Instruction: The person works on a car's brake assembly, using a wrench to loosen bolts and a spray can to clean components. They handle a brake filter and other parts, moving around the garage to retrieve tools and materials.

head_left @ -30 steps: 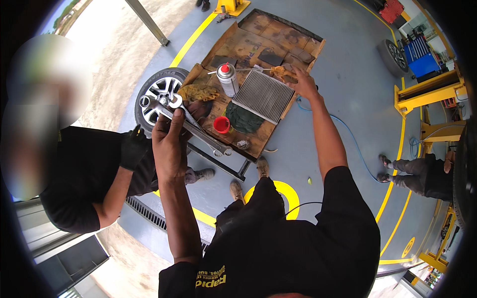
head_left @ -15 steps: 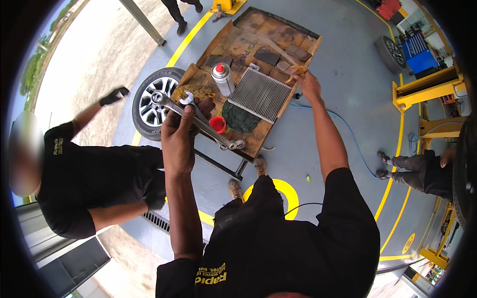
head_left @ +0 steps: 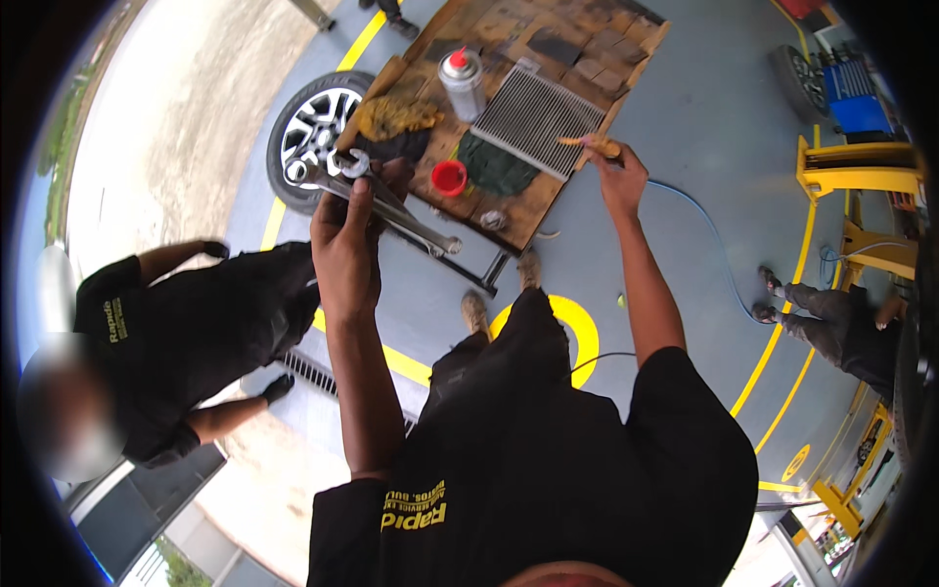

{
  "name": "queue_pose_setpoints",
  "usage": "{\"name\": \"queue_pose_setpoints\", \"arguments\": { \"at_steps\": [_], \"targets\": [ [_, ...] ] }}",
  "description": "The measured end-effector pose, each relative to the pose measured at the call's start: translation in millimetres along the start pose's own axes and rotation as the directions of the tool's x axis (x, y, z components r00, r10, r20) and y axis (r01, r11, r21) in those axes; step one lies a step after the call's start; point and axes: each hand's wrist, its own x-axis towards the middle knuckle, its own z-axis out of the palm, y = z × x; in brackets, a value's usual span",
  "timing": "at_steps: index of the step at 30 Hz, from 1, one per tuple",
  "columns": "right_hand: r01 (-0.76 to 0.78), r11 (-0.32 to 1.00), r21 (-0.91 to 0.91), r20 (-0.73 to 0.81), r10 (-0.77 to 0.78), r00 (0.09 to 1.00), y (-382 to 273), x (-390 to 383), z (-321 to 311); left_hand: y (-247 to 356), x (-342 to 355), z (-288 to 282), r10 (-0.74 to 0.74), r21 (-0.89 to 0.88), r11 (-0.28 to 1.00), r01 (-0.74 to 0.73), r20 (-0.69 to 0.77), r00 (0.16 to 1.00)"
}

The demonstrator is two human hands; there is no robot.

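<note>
My left hand (head_left: 344, 259) is closed around a bunch of combination wrenches (head_left: 419, 231), raised over the near left edge of a worktable (head_left: 526, 207). In my right hand (head_left: 622, 186) is a slim tan-orange thing (head_left: 604, 148), its kind unclear, pinched above the table's right edge. Close to it lies a pleated cabin air filter (head_left: 536, 110). A spray can with a red cap (head_left: 464, 90) stands left of the filter. Nearer me are a dark green cloth (head_left: 497, 164), a red cup (head_left: 449, 177) and a small metal part (head_left: 493, 220). A yellow-brown cloth (head_left: 399, 117) lies at the left.
A wheel (head_left: 301, 142) rests left of the table. A co-worker in black (head_left: 205, 308) is at my left, and another person (head_left: 827, 328) is far right. A blue hose (head_left: 712, 223) crosses the floor toward yellow lift arms (head_left: 861, 184).
My right hand has moved nearer along the table's right edge with the tan-orange thing. The wrenches in my left hand have shifted slightly. The co-worker's arms have lowered, and the view has tilted.
</note>
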Motion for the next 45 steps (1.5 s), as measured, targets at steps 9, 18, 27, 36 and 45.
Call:
{"name": "queue_pose_setpoints", "arguments": {
  "at_steps": [9, 18, 27, 36, 45],
  "targets": [
    [0.454, 0.861, -0.229, 0.42, -0.334, 0.844, -21.4, -201.4, 37.2, -5.7, -19.9, -65.7, 0.048, 0.062, 0.997, -0.042, -0.111, 0.993],
    [0.302, 0.61, -0.733, 0.555, 0.278, 0.784, -48.7, -257.0, 64.0, 11.9, -56.5, -72.7, 0.104, -0.018, 0.994, -0.106, -0.087, 0.991],
    [0.215, 0.578, -0.787, 0.539, 0.477, 0.694, -201.6, -175.8, 5.4, 56.6, -76.0, -44.9, 0.047, -0.24, 0.971, -0.011, 0.144, 0.988],
    [-0.338, 0.9, 0.276, 0.793, -0.014, 0.609, -326.0, -171.4, 13.1, 66.8, -94.7, -10.1, 0.07, -0.278, 0.96, 0.041, 0.38, 0.922],
    [-0.121, 0.9, 0.418, 0.338, -0.031, 0.941, -380.4, -184.2, -29.7, 117.8, -122.7, -4.3, 0.239, -0.068, 0.967, -0.245, 0.575, 0.783]
  ]
}}
